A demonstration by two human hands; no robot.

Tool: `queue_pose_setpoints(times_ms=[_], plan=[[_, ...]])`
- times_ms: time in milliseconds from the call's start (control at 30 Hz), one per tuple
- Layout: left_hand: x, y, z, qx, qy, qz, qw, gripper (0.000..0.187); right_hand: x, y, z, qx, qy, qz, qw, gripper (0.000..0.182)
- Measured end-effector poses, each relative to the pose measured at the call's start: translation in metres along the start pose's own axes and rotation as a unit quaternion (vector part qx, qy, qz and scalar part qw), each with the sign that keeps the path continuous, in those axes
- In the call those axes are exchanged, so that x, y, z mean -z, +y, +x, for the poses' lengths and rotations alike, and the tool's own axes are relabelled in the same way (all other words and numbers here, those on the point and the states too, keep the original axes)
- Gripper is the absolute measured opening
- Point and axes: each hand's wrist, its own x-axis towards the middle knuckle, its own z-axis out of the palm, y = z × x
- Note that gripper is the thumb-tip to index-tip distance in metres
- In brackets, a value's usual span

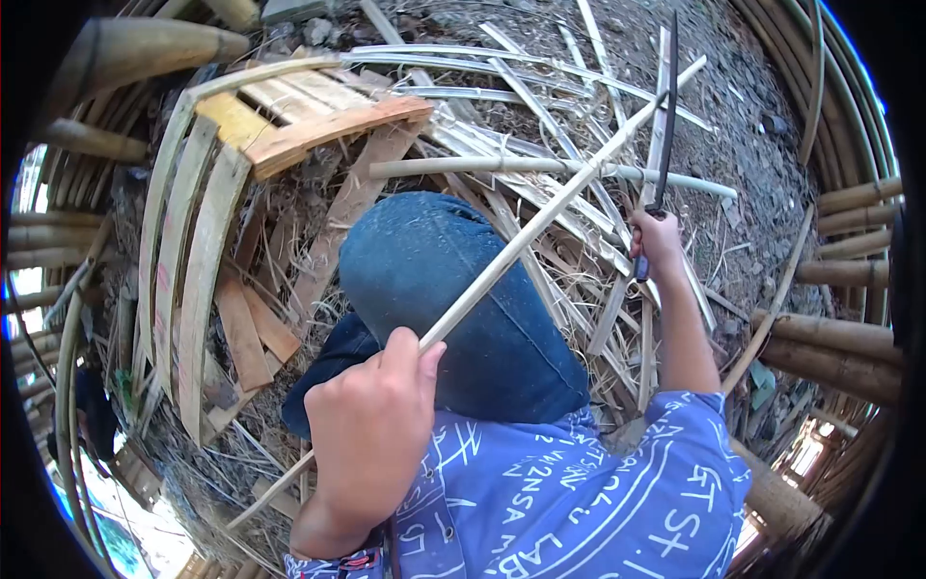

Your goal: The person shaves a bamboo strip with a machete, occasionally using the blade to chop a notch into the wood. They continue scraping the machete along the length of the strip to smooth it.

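Pale bamboo strip (540,224) slanting up-right (long, thin); dark knife blade (667,106) upright.

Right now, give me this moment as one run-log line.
left hand: grips bamboo strip | right hand: holds knife, blade up | knee: under strip | ground: bamboo scraps

Outdoor bamboo workshop: split strips (540,183), poles (849,338)
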Motion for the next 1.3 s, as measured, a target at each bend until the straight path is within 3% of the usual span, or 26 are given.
queue_pose_setpoints(times_ms=[167,233,267,300,333,400,433,467,667,733,900,933,1100,1167,1300], plan=[[0.007,0.005,0.007,-0.009,-0.012,0.029,0.999,0.029,-0.008,-0.017,-0.056,0.059,-0.043,0.057,0.996,0.014],[0.009,0.009,0.005,0.005,-0.009,0.055,0.998,0.027,-0.01,-0.028,-0.073,0.133,-0.108,0.063,0.983,0.012],[0.008,0.01,0.004,0.0,-0.007,0.059,0.998,0.027,-0.016,-0.038,-0.082,0.133,-0.104,0.068,0.983,0.012],[0.006,0.01,0.004,-0.004,-0.003,0.053,0.999,0.027,-0.023,-0.049,-0.09,0.191,-0.094,0.081,0.974,0.013],[0.005,0.01,0.004,-0.008,0.003,0.048,0.999,0.027,-0.029,-0.058,-0.097,0.25,-0.083,0.093,0.96,0.017],[0.002,0.011,0.003,-0.011,0.009,0.049,0.999,0.026,-0.037,-0.071,-0.104,0.276,-0.09,0.106,0.951,0.031],[0.001,0.01,0.002,-0.009,0.011,0.048,0.999,0.026,-0.042,-0.069,-0.099,0.323,-0.066,0.049,0.943,0.036],[0.002,0.011,0.001,-0.009,0.019,0.051,0.998,0.026,-0.047,-0.07,-0.097,0.332,-0.046,0.057,0.941,0.033],[0.003,0.013,-0.002,0.001,0.014,0.06,0.998,0.027,-0.068,-0.074,-0.084,0.335,-0.013,0.102,0.937,0.015],[0.004,0.011,0.0,0.003,0.016,0.053,0.998,0.029,-0.064,-0.072,-0.083,0.288,-0.041,0.103,0.951,0.01],[-0.001,-0.005,0.0,0.005,0.006,-0.029,1.0,0.033,-0.034,-0.061,-0.067,0.252,0.043,0.113,0.96,0.002],[0.0,-0.008,0.0,0.009,0.007,-0.033,0.999,0.033,-0.027,-0.048,-0.053,0.307,0.089,0.094,0.943,0.005],[-0.007,-0.036,0.005,0.03,-0.041,-0.229,0.972,0.036,-0.008,-0.037,-0.057,0.212,0.095,0.186,0.955,0.048],[-0.013,-0.047,0.006,0.04,-0.088,-0.361,0.928,0.034,-0.02,-0.025,-0.055,0.182,0.085,0.214,0.956,0.039],[-0.015,-0.061,0.002,0.064,-0.128,-0.437,0.888,0.034,-0.048,-0.027,-0.071,0.121,0.033,0.311,0.942,0.028]])
